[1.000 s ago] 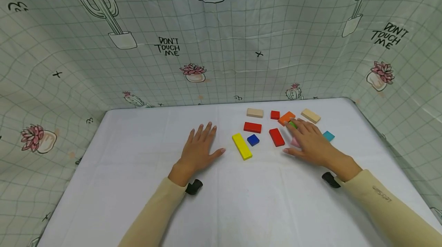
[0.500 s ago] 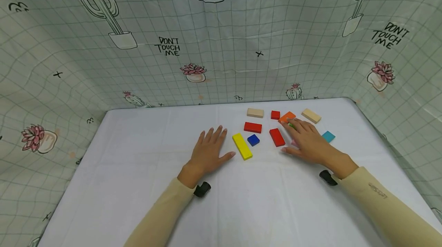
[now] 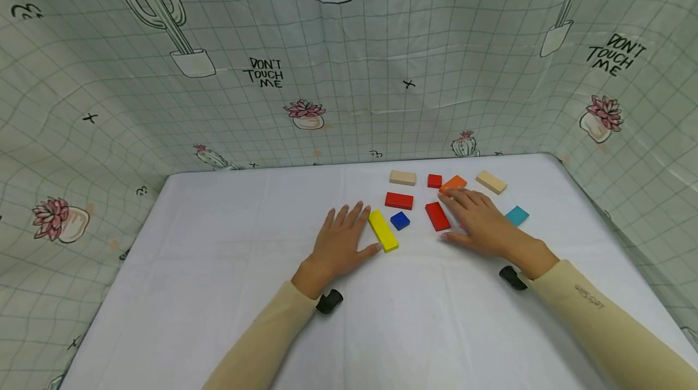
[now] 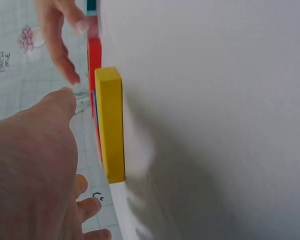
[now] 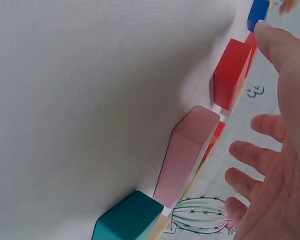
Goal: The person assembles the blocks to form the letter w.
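My left hand [image 3: 340, 247], fingers spread and straight, hovers just left of a yellow block [image 3: 384, 231]. The left wrist view shows a gap between that hand and the block. Over on the right side, my right hand [image 3: 477, 223] hangs above the blocks with fingers loosely bent, holding nothing. Beneath it lies a pink block [image 5: 187, 155], hidden from the head view. A red block [image 3: 437, 217] is just left of its thumb, an orange block [image 3: 454, 183] is by its fingertips, and a teal block [image 3: 517, 215] is on its far side. A blue block [image 3: 400, 220] lies between the hands.
Another red block [image 3: 399, 201], a small red block [image 3: 434, 181] and two beige blocks, one left [image 3: 402, 178] and one right [image 3: 491, 182], lie toward the back. The white table [image 3: 229, 244] ends at a patterned curtain [image 3: 371, 63]. Black wrist cameras sit below both hands.
My left hand has moved right, up to the yellow block. My right hand has shifted slightly left, covering the green and pink blocks in the head view. The blocks appear unmoved.
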Demonstrator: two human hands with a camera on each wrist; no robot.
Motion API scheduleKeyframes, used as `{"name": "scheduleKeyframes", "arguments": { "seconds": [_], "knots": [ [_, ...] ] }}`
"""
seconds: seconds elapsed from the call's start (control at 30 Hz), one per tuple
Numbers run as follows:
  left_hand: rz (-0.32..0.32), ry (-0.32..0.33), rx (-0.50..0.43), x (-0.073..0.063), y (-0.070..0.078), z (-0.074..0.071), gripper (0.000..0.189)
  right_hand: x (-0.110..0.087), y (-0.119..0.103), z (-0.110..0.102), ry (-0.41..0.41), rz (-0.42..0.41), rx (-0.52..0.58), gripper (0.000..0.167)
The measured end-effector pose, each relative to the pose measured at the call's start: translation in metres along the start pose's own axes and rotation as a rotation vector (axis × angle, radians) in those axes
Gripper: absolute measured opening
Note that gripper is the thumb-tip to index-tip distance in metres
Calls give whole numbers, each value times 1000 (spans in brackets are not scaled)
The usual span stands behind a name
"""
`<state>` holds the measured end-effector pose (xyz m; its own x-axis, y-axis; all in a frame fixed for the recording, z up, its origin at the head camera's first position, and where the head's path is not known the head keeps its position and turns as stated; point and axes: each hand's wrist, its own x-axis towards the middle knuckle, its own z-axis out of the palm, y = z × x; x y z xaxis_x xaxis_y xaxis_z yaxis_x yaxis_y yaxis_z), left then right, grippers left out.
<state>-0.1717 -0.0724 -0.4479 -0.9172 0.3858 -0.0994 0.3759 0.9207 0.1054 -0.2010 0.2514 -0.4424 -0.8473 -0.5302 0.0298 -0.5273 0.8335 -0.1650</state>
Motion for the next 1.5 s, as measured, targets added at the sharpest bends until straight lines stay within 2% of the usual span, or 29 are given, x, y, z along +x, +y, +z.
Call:
{"name": "scheduleKeyframes", "arguments": {
  "seconds": [0.27, 0.63, 1.13, 1.5],
  "knots": [
    [33, 7, 13, 2, 6, 1, 85, 3, -5, -1, -3, 1, -5, 86],
    [34, 7, 44, 3, 14, 1, 85, 7, -9, 1, -25, 16, 12, 82],
    [27, 12, 96, 7, 20, 4, 81, 11, -7, 4, -10, -42, 0, 74],
    [26, 48, 108, 8, 22, 4, 78, 14, -8, 7, 0, -64, -28, 66]
  ]
}}
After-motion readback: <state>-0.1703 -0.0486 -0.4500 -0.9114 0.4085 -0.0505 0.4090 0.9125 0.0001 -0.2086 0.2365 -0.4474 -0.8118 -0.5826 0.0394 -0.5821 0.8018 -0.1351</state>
